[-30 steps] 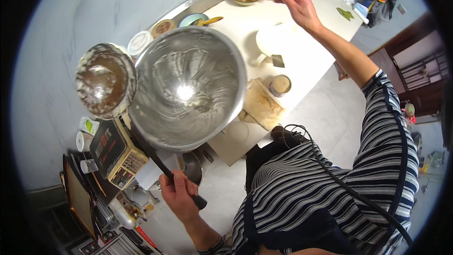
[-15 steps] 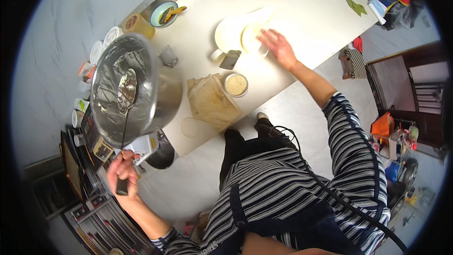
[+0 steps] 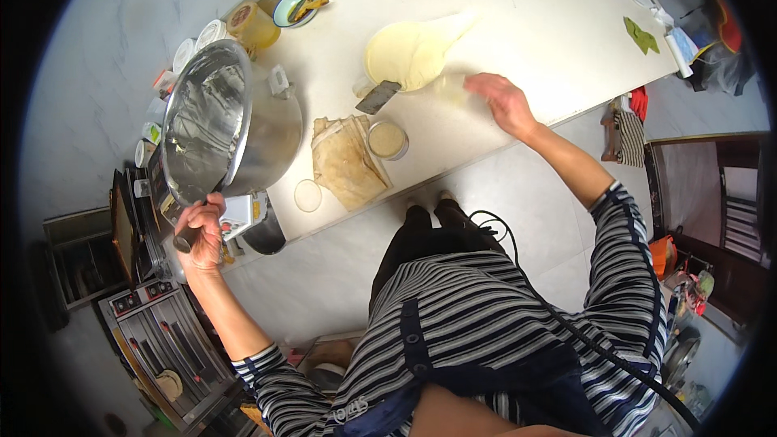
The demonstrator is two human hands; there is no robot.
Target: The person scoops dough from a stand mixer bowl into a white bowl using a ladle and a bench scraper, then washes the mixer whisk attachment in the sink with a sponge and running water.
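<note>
white counter (image 3: 558,40), pitcher (image 3: 396,53) on it at 10 o'clock from the right hand (image 3: 503,105) (nearer one), long axis roughly 8 to 2. loosely spread grip there, can't tell if pinching anything. left hand (image 3: 204,236) curled tight round a handle (image 3: 187,240), bowl (image 3: 273,137) at 12.

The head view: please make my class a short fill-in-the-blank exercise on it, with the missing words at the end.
1. The person's ____ hand grips a dark handle.
2. The folded cloth lies to the ____ of the steel bowl.
3. The leaf-like piece is ____ in colour.
4. The sleeves have a ____ pattern.

Missing words: left; right; green; striped.
</note>
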